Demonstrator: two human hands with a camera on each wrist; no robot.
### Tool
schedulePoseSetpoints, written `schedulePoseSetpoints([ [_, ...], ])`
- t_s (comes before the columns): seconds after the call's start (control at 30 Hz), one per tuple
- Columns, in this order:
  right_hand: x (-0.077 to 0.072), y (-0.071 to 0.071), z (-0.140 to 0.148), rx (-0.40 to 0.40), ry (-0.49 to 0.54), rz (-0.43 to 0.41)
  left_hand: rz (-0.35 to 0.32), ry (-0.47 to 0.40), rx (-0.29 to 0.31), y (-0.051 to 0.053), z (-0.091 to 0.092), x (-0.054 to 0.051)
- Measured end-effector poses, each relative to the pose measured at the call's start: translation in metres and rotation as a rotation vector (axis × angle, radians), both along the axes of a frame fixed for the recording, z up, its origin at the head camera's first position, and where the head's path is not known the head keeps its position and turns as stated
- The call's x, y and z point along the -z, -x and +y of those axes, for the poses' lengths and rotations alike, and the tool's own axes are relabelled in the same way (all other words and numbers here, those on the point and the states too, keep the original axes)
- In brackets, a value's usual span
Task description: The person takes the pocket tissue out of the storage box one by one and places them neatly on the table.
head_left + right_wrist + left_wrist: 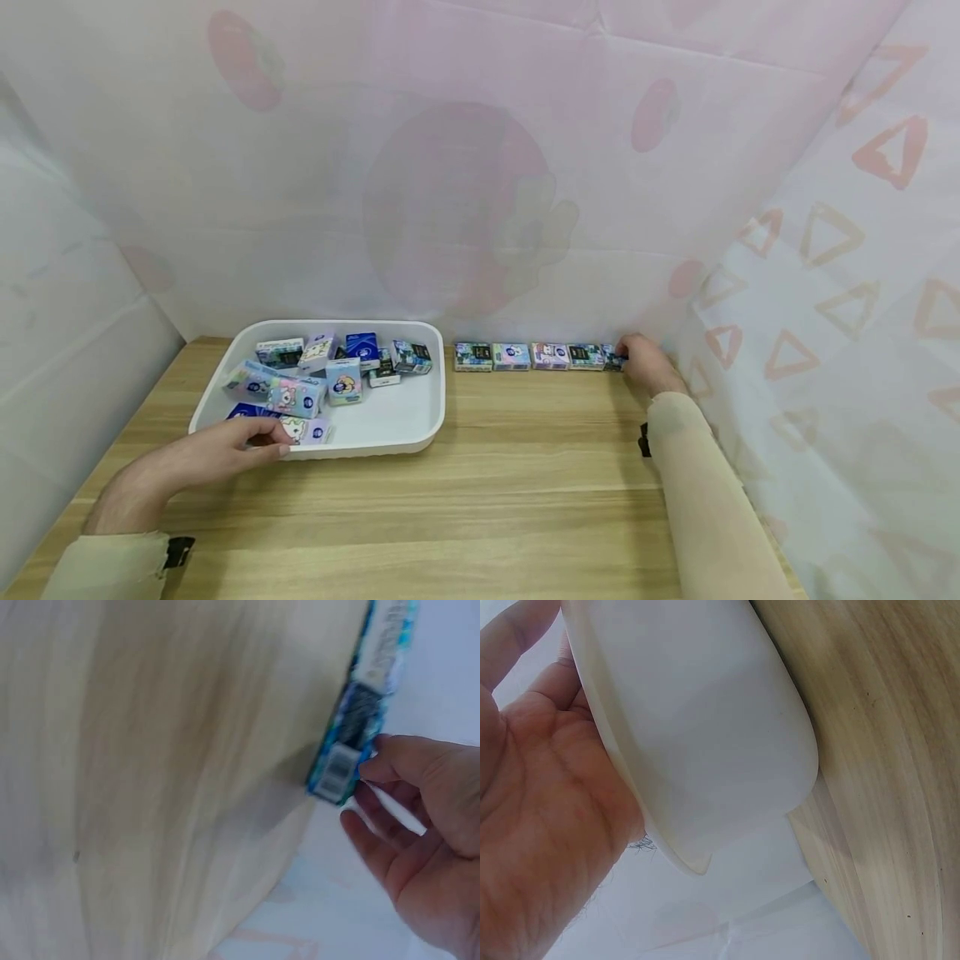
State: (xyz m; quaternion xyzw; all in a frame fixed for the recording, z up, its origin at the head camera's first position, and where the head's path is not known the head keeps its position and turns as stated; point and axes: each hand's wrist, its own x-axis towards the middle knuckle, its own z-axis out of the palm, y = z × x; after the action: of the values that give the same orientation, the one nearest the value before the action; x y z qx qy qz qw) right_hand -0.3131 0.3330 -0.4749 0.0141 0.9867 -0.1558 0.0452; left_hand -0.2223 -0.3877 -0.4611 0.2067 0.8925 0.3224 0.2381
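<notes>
My left hand (217, 454) is at the near left rim of a white plastic tray (405, 447), its thumb and fingers gripping the edge. Left wrist view: fingers pass behind the tray's rim (615, 742). Several small tissue packs lie loosely in the tray, among them a blue pack (362, 348) and a yellow-printed pack (344, 382). At the back right, my right hand (647, 364) pinches the end of a dark floral tissue pack (612, 358), the last in a row. In the right wrist view its barcode side (337, 772) shows; the fingertips are partly hidden.
The row along the back wall holds several packs, including a floral pack (473, 357) nearest the tray, a light blue pack (511, 357) and a lilac pack (550, 356). White printed sheets (465, 208) enclose the wooden table (480, 500) at back and sides.
</notes>
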Motion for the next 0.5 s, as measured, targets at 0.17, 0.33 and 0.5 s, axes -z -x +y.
schedulePoseSetpoints([
  [0.17, -0.010, 0.000, -0.020, -0.004, 0.010, 0.033, 0.004, 0.008, 0.000, 0.001, 0.000, 0.002],
  [0.33, -0.018, 0.002, -0.051, -0.032, 0.071, 0.034, -0.007, -0.023, 0.005, 0.005, -0.005, 0.009],
  [0.5, -0.019, 0.003, -0.086, -0.062, 0.108, 0.032, 0.030, -0.092, 0.086, 0.009, -0.012, 0.019],
])
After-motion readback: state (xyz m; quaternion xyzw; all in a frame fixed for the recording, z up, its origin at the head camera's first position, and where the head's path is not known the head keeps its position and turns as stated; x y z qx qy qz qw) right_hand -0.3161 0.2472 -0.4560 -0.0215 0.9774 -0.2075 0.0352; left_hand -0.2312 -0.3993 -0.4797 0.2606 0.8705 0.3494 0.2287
